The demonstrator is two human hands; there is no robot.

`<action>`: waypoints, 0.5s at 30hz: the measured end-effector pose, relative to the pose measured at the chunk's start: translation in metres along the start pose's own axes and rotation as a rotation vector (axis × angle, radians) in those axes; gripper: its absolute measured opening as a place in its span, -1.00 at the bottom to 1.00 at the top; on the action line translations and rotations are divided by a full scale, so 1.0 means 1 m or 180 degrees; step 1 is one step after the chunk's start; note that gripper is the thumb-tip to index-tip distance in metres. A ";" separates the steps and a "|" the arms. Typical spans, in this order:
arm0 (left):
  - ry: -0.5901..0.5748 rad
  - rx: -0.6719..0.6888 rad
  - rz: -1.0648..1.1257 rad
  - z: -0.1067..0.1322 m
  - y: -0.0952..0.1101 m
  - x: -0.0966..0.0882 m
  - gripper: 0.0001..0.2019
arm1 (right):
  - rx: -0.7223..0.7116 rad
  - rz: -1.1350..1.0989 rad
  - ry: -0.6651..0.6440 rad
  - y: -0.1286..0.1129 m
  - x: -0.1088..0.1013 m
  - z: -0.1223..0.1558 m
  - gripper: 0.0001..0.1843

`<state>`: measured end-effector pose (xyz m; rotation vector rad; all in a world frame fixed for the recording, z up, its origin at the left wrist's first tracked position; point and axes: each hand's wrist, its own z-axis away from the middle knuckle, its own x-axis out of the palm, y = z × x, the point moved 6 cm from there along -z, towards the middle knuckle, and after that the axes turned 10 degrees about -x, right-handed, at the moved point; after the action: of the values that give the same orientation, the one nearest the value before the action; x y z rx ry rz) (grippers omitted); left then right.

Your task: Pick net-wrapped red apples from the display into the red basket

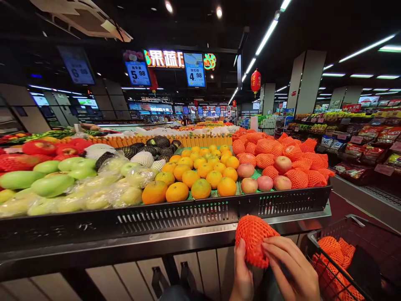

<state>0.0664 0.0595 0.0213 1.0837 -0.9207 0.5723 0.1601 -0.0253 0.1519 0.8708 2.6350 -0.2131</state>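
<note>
Low in the head view, both my hands hold an apple wrapped in an orange foam net (253,239), just below the fruit stand's black front rim (188,214). My left hand (242,274) grips it from underneath with the thumb against the net. My right hand (290,267) lies over its right side, fingers pressed on the mesh. Above, in the stand's right bin, lie bare apples (265,182) and several more netted apples (275,159).
Oranges (200,171) fill the middle bin; green apples and bagged pears (78,184) lie to the left. A black shopping cart (347,263) at the lower right holds orange foam nets. Shelves of packaged goods (369,142) line an aisle on the right. Price screens hang overhead.
</note>
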 end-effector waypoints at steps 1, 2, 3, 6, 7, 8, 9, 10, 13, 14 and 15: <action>0.0070 0.0008 -0.0035 0.001 0.002 -0.001 -0.29 | 0.0070 0.0124 0.0013 0.001 -0.001 0.000 -0.74; 0.0160 0.0049 -0.0056 0.003 0.004 -0.002 -0.26 | 0.0166 0.0253 0.0003 0.002 -0.002 0.001 -0.76; 0.0258 0.0118 -0.0067 0.004 0.007 -0.003 -0.22 | 0.0259 0.0364 -0.0030 0.004 -0.003 0.002 -0.73; 0.0496 0.0403 -0.0307 0.013 0.014 -0.003 -0.15 | 0.0468 0.0390 -0.0356 0.009 0.004 0.007 -0.52; 0.0585 0.0504 -0.0497 0.016 0.016 -0.004 -0.15 | 0.0519 0.0304 -0.0460 0.010 0.007 0.009 -0.45; 0.0716 0.0640 -0.0726 0.020 0.017 -0.006 -0.17 | 0.0557 0.0206 -0.0534 0.011 0.009 0.010 -0.38; 0.0851 0.0777 -0.0975 0.023 0.019 -0.009 -0.19 | 0.0586 0.0124 -0.0572 0.012 0.011 0.010 -0.33; 0.0969 0.0891 -0.1209 0.026 0.020 -0.011 -0.21 | 0.0603 0.0073 -0.0573 0.013 0.012 0.010 -0.31; 0.1210 0.1100 -0.1815 0.028 0.021 -0.018 -0.16 | 0.0532 0.0107 -0.0380 0.014 0.009 0.009 -0.39; 0.1319 0.1171 -0.1989 0.027 0.022 -0.019 -0.14 | 0.0499 0.0167 -0.0294 0.014 0.007 0.009 -0.42; 0.1477 0.1212 -0.2128 0.026 0.025 -0.021 -0.10 | 0.0454 0.0241 -0.0211 0.014 0.005 0.010 -0.46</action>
<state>0.0266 0.0462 0.0202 1.4297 -0.0166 0.4112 0.1673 -0.0137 0.1406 0.9899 2.5447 -0.4072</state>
